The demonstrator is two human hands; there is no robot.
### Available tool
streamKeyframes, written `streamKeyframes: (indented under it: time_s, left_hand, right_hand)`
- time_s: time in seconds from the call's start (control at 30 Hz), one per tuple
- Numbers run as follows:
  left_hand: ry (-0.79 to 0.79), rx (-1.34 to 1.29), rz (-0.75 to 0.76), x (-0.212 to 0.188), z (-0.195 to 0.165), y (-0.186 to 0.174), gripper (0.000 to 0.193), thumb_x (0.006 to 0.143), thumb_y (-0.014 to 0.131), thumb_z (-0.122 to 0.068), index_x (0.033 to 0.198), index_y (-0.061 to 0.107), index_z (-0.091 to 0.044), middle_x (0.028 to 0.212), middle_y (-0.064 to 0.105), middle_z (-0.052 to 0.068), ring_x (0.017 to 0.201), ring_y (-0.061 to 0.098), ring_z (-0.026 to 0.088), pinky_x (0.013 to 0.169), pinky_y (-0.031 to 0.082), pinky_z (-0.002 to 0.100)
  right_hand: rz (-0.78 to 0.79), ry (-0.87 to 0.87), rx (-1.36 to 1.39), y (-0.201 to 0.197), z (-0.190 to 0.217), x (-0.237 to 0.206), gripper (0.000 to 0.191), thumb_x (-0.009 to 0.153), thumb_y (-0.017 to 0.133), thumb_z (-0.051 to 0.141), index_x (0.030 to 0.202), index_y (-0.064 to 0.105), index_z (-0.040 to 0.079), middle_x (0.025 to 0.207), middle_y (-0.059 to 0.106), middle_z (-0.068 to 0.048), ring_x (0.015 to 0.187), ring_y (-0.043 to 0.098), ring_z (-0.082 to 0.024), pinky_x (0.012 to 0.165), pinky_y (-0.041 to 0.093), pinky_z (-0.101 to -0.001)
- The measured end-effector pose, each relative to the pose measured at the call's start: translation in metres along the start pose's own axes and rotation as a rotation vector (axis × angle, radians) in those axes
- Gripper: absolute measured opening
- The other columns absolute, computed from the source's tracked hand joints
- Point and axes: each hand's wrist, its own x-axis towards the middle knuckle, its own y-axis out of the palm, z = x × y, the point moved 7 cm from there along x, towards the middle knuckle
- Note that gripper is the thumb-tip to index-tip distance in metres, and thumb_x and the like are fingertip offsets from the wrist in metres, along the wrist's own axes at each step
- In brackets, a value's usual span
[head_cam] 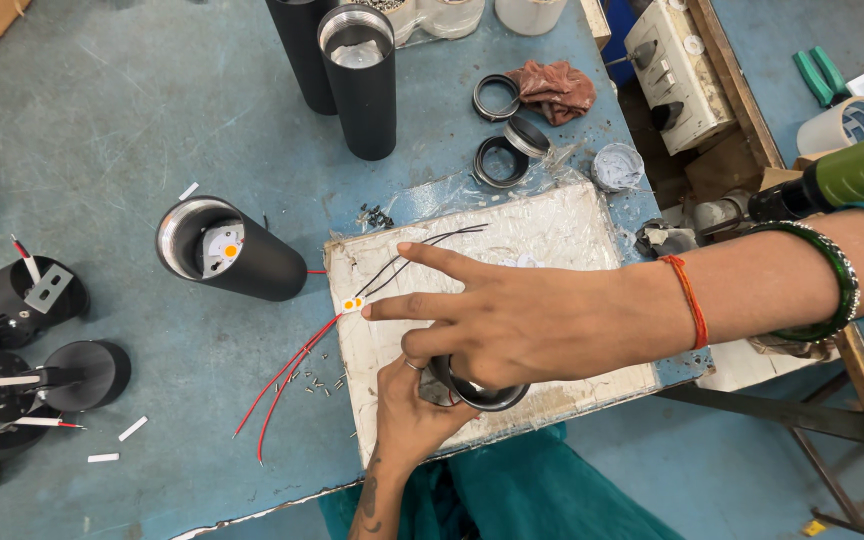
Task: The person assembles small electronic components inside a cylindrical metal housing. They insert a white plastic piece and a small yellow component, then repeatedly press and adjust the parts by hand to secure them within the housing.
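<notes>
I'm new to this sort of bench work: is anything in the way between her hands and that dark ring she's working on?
Nothing visible. Both the left hand and the right hand already grip the dark ring over the white board. The right hand's fingers hide part of it.

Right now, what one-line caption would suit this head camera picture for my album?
Two bare hands, left hand and right hand, grip a black ring over a white board on a blue workbench.

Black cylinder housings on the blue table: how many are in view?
3. One black cylinder lies on its side left of the white board. Two stand upright at the top: one in front, one behind it, cut by the frame edge. Others may be hidden.
</notes>
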Motion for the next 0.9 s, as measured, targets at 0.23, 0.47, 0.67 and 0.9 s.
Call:
streamKeyframes:
  time_s: [0.23, 0.47, 0.67, 0.9]
  left_hand:
    - [-0.012, -0.006, 0.008, 0.0009, -0.0025, -0.0003, 0.064, 0.062, 0.093, -0.018, 0.118, 0.065, -0.005, 0.093, 0.076, 0.009, 0.084, 0.078, 0.026, 0.074, 0.060, 0.037]
    - [-0.001, -0.002, 0.011, 0.0014, -0.0023, 0.0001, 0.069, 0.059, 0.094, -0.018, 0.120, 0.064, -0.005, 0.094, 0.076, 0.009, 0.085, 0.078, 0.027, 0.074, 0.059, 0.037]
    - [-0.007, -0.005, 0.006, -0.0001, -0.0004, 0.0001, 0.065, 0.061, 0.094, -0.018, 0.118, 0.065, -0.004, 0.095, 0.076, 0.010, 0.084, 0.078, 0.027, 0.074, 0.060, 0.037]
    - [0.011, -0.003, -0.002, 0.0002, -0.0013, -0.0005, 0.062, 0.062, 0.093, -0.017, 0.115, 0.066, -0.003, 0.096, 0.076, 0.011, 0.085, 0.078, 0.027, 0.074, 0.061, 0.037]
  right_hand:
    - [-0.002, 0.027, -0.038, -0.0017, 0.0004, -0.0010, 0.012, 0.066, 0.069, 0.008, 0.055, 0.069, 0.012, 0.117, 0.067, -0.004, 0.148, 0.035, -0.034, 0.124, 0.022, -0.0645]
    - [-0.005, 0.027, 0.003, -0.0016, -0.0003, -0.0023, 0.014, 0.067, 0.068, 0.009, 0.053, 0.068, 0.012, 0.116, 0.066, -0.005, 0.148, 0.035, -0.034, 0.119, 0.020, -0.0628]
    - [-0.027, 0.010, 0.012, -0.0025, 0.0007, -0.0031, 0.009, 0.067, 0.068, 0.009, 0.059, 0.069, 0.009, 0.116, 0.066, -0.007, 0.148, 0.036, -0.034, 0.124, 0.022, -0.0654]
    - [-0.019, 0.007, 0.044, 0.0025, -0.0002, -0.0011, 0.006, 0.068, 0.068, 0.010, 0.065, 0.071, 0.006, 0.112, 0.065, -0.008, 0.147, 0.037, -0.034, 0.123, 0.023, -0.0652]
